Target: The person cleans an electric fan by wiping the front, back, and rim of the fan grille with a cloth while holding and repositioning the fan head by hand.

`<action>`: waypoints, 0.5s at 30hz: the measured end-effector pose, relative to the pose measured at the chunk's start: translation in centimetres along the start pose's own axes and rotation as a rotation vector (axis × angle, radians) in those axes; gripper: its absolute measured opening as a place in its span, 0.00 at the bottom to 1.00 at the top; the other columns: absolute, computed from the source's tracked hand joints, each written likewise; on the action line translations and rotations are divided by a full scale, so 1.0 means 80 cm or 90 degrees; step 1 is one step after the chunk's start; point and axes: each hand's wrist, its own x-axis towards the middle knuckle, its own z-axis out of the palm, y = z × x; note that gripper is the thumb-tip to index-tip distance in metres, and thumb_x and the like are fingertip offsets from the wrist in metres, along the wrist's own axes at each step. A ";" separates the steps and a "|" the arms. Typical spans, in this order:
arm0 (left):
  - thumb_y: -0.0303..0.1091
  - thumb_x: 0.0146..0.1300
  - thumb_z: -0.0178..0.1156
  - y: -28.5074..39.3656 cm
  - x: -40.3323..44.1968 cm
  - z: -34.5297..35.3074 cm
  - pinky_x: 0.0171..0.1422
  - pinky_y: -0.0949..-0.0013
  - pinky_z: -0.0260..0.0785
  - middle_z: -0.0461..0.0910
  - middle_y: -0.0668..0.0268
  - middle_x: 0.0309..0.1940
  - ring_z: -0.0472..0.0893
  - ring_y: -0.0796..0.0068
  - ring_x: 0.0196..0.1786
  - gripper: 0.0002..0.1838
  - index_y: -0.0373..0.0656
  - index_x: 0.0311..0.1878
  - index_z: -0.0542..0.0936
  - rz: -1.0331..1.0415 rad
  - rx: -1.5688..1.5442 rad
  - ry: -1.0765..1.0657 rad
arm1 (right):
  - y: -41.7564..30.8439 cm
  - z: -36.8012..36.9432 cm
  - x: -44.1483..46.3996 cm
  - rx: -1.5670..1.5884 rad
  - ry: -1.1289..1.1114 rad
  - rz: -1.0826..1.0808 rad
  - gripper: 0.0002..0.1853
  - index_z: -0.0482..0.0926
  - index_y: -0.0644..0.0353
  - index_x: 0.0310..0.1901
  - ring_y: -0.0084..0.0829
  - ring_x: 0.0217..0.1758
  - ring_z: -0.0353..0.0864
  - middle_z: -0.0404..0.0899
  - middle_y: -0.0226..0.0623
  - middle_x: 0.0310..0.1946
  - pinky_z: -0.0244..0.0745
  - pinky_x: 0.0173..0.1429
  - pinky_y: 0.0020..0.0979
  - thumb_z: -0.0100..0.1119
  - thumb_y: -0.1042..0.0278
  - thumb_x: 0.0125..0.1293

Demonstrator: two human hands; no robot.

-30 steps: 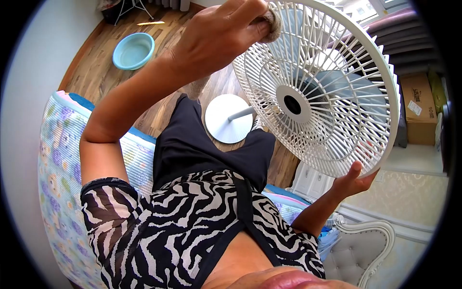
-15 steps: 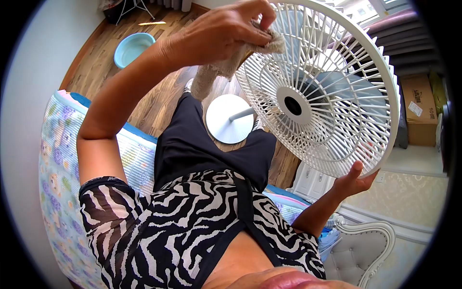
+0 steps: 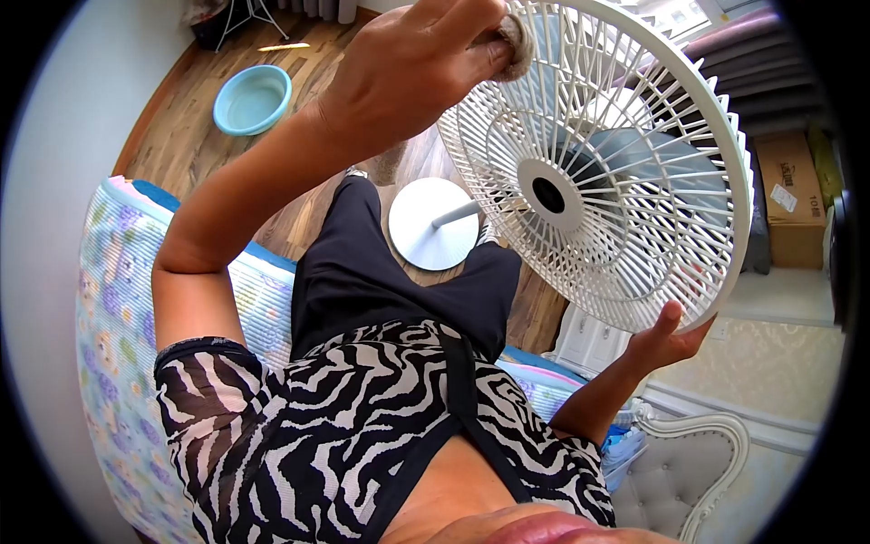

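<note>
A white fan point(image 3: 550, 195) faces up toward me, its blue-grey blades point(image 3: 657, 172) showing behind the slatted grille. Its round white base point(image 3: 426, 231) stands on the floor between my feet. At the upper left of the grille, my left hand point(image 3: 412, 77) is closed around a beige cloth point(image 3: 518, 50) and presses it against the rim. Part of the cloth hangs below the hand, mostly hidden behind my wrist. My right hand point(image 3: 666, 343) grips the lower right rim of the fan, thumb on the front and the other fingers largely hidden behind it.
A light blue basin point(image 3: 252, 100) rests on the wooden floor point(image 3: 181, 131). I sit on a bed with a patterned quilt point(image 3: 113, 299). To the right are a cardboard box point(image 3: 790, 190), dark curtains point(image 3: 761, 68) and a tufted headboard point(image 3: 675, 471).
My left hand has turned and shifted slightly up along the rim with the cloth, which now hangs mostly out of sight. My right hand keeps its hold; the fan has barely moved.
</note>
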 end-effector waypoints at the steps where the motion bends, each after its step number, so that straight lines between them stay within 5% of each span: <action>1: 0.20 0.56 0.61 -0.001 -0.001 0.001 0.51 0.65 0.77 0.74 0.58 0.43 0.80 0.63 0.46 0.07 0.38 0.38 0.83 0.005 -0.022 -0.031 | -0.001 0.000 0.000 -0.005 0.002 0.001 0.45 0.68 0.70 0.61 0.39 0.50 0.81 0.78 0.49 0.49 0.78 0.53 0.38 0.63 0.34 0.55; 6: 0.24 0.55 0.62 -0.028 0.018 -0.008 0.40 0.67 0.75 0.71 0.58 0.38 0.77 0.64 0.41 0.05 0.35 0.35 0.82 0.164 -0.152 -0.065 | -0.002 0.002 -0.001 -0.018 0.002 -0.004 0.45 0.68 0.70 0.61 0.38 0.50 0.81 0.79 0.49 0.48 0.78 0.53 0.38 0.62 0.35 0.55; 12: 0.20 0.54 0.60 -0.057 0.026 -0.001 0.40 0.66 0.74 0.71 0.59 0.38 0.77 0.66 0.40 0.06 0.35 0.36 0.82 0.163 -0.328 -0.086 | -0.003 0.003 0.002 0.004 -0.009 -0.005 0.44 0.67 0.69 0.62 0.38 0.50 0.81 0.79 0.48 0.49 0.78 0.53 0.37 0.62 0.36 0.56; 15: 0.18 0.54 0.59 -0.049 0.013 -0.003 0.38 0.67 0.72 0.71 0.59 0.38 0.76 0.67 0.37 0.06 0.32 0.36 0.82 0.041 -0.399 -0.047 | -0.003 0.001 0.001 0.029 -0.011 -0.001 0.41 0.70 0.70 0.58 0.35 0.50 0.81 0.78 0.45 0.50 0.77 0.53 0.35 0.64 0.40 0.57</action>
